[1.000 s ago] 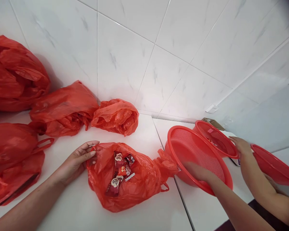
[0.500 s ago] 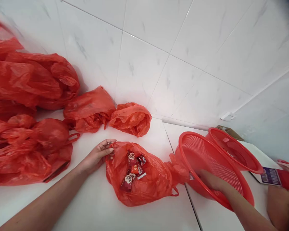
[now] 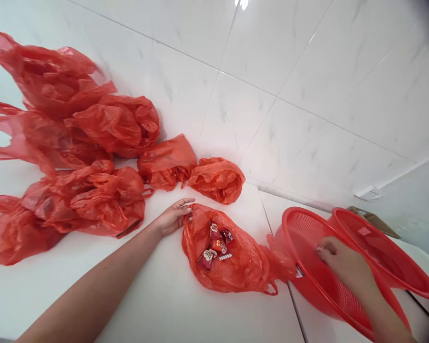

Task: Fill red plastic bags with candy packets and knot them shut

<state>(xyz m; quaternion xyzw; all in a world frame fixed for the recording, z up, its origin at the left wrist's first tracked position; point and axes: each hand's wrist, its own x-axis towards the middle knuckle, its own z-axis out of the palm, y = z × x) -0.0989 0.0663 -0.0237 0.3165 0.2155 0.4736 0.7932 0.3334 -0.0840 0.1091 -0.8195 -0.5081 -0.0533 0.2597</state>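
Note:
An open red plastic bag (image 3: 236, 267) lies on the white counter with wrapped candies (image 3: 214, 245) showing inside it. My left hand (image 3: 173, 216) pinches the bag's left rim between thumb and fingers. My right hand (image 3: 338, 264) reaches into a tilted red mesh basket (image 3: 300, 228) just right of the bag. Its fingers are curled against the mesh, and what they hold, if anything, is hidden.
A second red basket (image 3: 379, 247) sits behind the first. Several knotted and crumpled red bags (image 3: 103, 200) are piled at the left, with smaller ones (image 3: 218, 178) along the tiled wall. A brown box (image 3: 373, 221) and a wall socket (image 3: 368, 193) are at the right.
The view has swung left, showing more bags. My right hand has moved from the basket's near rim deeper inside it. Another person's hands and third basket at the right are no longer in view.

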